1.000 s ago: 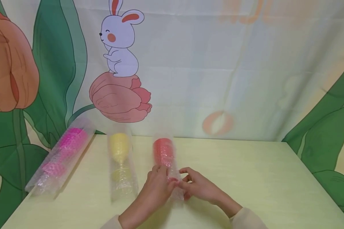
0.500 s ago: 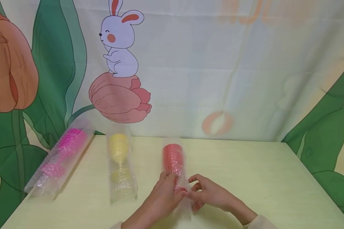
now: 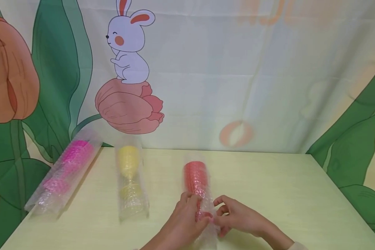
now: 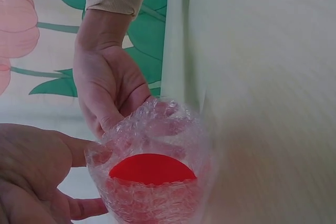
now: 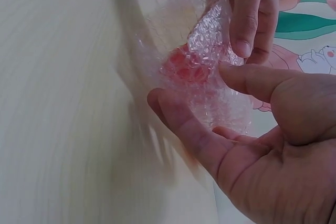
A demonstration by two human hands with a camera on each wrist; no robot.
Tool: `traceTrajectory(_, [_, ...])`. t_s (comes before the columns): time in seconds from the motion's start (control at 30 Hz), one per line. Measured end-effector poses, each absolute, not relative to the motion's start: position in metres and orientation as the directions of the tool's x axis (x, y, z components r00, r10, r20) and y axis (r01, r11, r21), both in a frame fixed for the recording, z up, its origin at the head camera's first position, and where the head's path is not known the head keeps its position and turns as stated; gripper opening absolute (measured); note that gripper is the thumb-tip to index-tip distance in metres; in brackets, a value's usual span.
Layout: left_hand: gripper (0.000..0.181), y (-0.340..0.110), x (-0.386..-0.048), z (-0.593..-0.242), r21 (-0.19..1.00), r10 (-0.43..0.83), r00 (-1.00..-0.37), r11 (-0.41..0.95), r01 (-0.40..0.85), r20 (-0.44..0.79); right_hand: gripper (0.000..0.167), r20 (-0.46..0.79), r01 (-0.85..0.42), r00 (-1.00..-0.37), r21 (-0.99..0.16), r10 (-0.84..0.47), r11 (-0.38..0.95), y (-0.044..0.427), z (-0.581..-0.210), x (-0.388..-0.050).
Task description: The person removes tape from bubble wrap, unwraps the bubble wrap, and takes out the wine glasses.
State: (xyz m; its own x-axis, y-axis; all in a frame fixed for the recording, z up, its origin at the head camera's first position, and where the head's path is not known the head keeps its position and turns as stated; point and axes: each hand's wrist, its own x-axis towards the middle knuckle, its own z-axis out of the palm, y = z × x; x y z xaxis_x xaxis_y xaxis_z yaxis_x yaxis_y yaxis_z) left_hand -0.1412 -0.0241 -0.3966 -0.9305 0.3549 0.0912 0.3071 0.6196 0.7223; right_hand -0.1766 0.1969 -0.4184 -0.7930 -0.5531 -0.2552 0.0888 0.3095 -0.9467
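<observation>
Red roll (image 3: 196,175), bubble-wrapped, on or just above the table (image 3: 278,187), beside the yellow roll (image 3: 129,173).
Left hand (image 3: 185,219) grasps its near half; right hand (image 3: 242,218) has thumb against its side, pinch or not: cannot tell. Judged light; wrap (image 4: 149,203) soft, slippery, core stiffer, possibly brittle. Best hold: both flanks, gently.

Clear bubble wrap (image 5: 207,32), patterned in small raised dots, covers a red item (image 3: 196,175), a yellow item (image 3: 128,159) and a magenta item (image 3: 76,152). The table (image 3: 275,194) is pale yellow, faintly streaked. Behind it, a whitish backdrop (image 3: 190,69) bears an orange tulip (image 3: 10,69), a pink tulip (image 3: 125,107), dark-outlined green leaves (image 3: 56,62) and an orange-cheeked white rabbit (image 3: 131,66).
</observation>
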Motion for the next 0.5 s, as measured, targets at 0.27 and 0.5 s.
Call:
traceTrajectory(0.27, [0.048, -0.013, -0.134, -0.402, 0.752, 0.353, -0.934, 0.601, 0.269, 0.052, 0.043, -0.299, 0.140, -0.778, -0.940, -0.553, 0.311, 0.209, -0.412, -0.166])
traceTrajectory(0.5, [0.049, -0.010, -0.131, -0.402, 0.758, 0.363, -0.932, 0.605, 0.244, 0.010, 0.040, -0.332, 0.142, -0.776, -0.920, -0.537, 0.364, 0.214, -0.408, -0.161])
